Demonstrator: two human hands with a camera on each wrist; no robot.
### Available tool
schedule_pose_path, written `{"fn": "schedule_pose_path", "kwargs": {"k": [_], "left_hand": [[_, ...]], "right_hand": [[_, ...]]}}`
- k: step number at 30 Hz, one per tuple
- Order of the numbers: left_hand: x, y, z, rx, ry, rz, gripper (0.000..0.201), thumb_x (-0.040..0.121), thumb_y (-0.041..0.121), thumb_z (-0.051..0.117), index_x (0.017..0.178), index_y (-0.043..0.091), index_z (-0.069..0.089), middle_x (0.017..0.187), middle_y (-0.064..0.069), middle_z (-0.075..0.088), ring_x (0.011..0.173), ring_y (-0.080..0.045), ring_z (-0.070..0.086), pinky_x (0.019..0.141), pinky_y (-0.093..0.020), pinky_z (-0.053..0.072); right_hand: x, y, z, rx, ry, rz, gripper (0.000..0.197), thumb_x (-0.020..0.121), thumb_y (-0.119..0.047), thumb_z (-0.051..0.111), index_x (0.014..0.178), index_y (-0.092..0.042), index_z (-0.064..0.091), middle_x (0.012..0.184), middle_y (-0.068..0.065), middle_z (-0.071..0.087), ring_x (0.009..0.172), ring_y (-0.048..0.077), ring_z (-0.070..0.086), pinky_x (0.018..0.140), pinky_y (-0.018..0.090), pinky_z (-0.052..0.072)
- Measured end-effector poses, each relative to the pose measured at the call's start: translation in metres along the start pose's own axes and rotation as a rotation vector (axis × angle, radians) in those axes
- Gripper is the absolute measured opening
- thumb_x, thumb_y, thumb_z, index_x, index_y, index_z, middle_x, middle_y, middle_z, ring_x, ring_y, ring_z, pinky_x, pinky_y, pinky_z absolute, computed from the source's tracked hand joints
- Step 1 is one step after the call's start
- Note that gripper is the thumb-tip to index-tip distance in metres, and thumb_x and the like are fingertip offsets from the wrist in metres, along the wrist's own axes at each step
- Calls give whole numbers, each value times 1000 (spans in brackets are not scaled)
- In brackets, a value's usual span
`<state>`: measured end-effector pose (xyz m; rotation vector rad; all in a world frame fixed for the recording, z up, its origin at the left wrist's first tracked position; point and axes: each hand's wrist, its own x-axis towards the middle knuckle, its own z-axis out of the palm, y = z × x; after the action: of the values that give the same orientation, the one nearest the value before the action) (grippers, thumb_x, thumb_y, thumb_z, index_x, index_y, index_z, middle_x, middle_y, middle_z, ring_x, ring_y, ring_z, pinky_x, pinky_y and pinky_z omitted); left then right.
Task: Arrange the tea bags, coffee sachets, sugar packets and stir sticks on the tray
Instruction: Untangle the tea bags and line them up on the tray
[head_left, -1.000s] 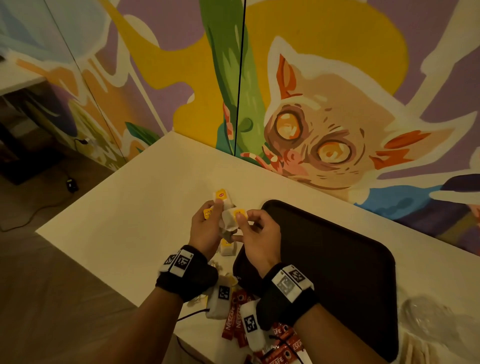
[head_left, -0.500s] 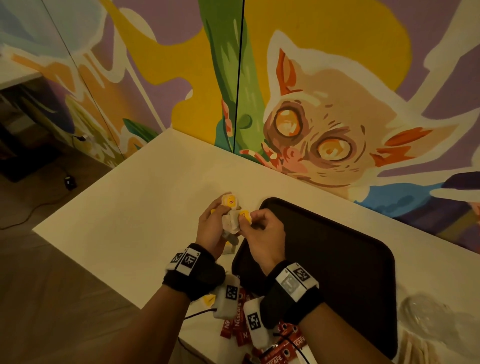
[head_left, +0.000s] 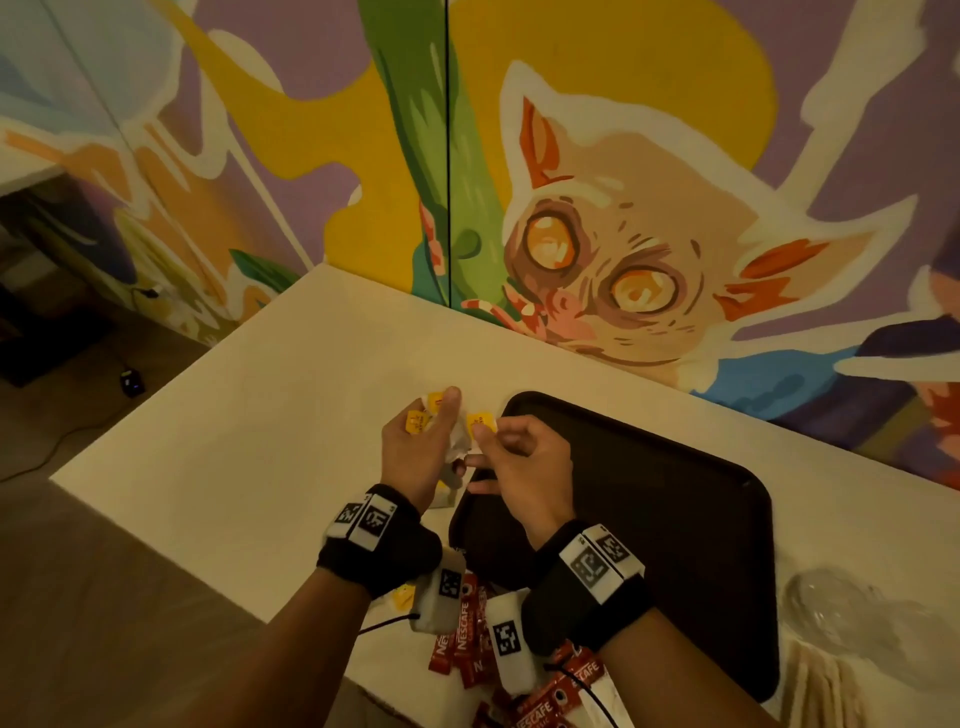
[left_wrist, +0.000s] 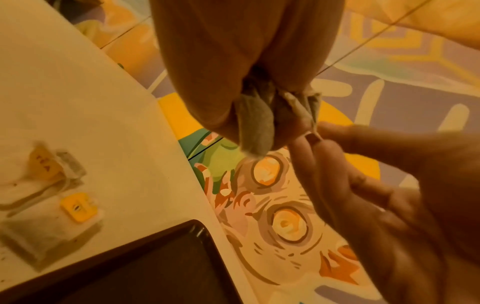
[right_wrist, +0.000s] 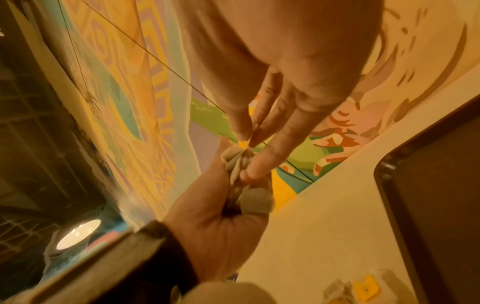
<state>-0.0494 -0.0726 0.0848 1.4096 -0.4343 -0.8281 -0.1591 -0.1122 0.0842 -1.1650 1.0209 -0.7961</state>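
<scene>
head view: the left hand (head_left: 415, 452) now grips the bunched tea bags (head_left: 458, 439) lower, beside the tray (head_left: 675, 519), while the right hand (head_left: 519, 457) pinches one yellow tag (head_left: 480, 420), so sorting continues.

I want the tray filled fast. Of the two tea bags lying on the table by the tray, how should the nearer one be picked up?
Pinch the tea bag from above by its yellow tag. The bag lies flat on the table, so its edges give little to hold, while the tag sits on top, clear of the tray.

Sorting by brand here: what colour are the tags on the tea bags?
Yellow tags on the tea bags, clearest in the left wrist view.
</scene>
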Motion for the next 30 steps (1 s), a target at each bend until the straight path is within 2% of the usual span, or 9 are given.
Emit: {"fn": "schedule_pose_path", "kwargs": {"k": [4,8,11,13,16,20,24,27,30], "left_hand": [[3,1,-3,26,-45,-7,38,91,38,61,83,1,56,63,-12,52,46,-22,47,40,-25,42],[6,1,-19,94,-96,31,40,77,31,78,81,-1,55,64,-14,52,45,-22,45,39,-25,39],[6,13,-25,217,-255,101,29,74,22,82,88,2,66,61,-1,60,44,-16,50,37,-21,39],[0,25,-22,322,-462,162,29,79,15,77,107,15,71,75,15,69,52,2,58,47,-10,43],[-1,34,-15,465,-665,217,30,81,16,74,111,16,70,98,3,74,78,-3,66,70,-15,52],[-6,37,-17,560,-644,300,19,83,21,74,89,3,69,77,-13,67,64,-9,57,61,-22,45],[-9,37,-21,593,-633,365,16,83,20,74,87,5,69,80,-12,68,69,-24,61,64,-33,48],[-13,38,-20,547,-632,382,11,82,19,75,89,12,71,83,-4,70,74,-16,64,68,-27,50],[-17,38,-20,450,-621,360,9,82,13,74,88,7,70,78,-1,69,70,-7,63,66,-18,50]], "right_hand": [[-1,-5,-15,52,17,-53,16,86,-14,74,99,-7,67,90,12,73,74,24,74,68,37,62],[-5,-6,-31,42,26,-138,15,85,-11,73,98,-6,69,86,10,74,74,26,73,72,36,61],[-11,-8,-40,-51,-23,-196,15,84,-12,74,98,-8,71,86,9,74,75,24,73,74,35,61],[-14,-9,-45,-108,-77,-223,15,84,-12,74,99,-9,72,86,9,73,75,23,73,75,35,60],[-17,-12,-49,-185,-131,-265,17,86,-13,71,104,-11,71,87,5,74,76,21,73,77,31,60],[-22,-16,-54,-154,-229,-229,23,92,-12,64,113,-6,68,96,8,75,85,22,74,85,35,58],[-30,-19,-57,-87,-254,-223,20,92,-10,62,110,-5,69,95,13,73,89,25,73,83,35,60],[-35,-19,-58,-74,-240,-234,14,89,-9,66,102,-3,70,93,13,73,88,25,73,80,32,60],[-36,-17,-59,-73,-248,-230,14,89,-7,66,101,0,68,94,12,73,89,26,73,80,32,60]]}}
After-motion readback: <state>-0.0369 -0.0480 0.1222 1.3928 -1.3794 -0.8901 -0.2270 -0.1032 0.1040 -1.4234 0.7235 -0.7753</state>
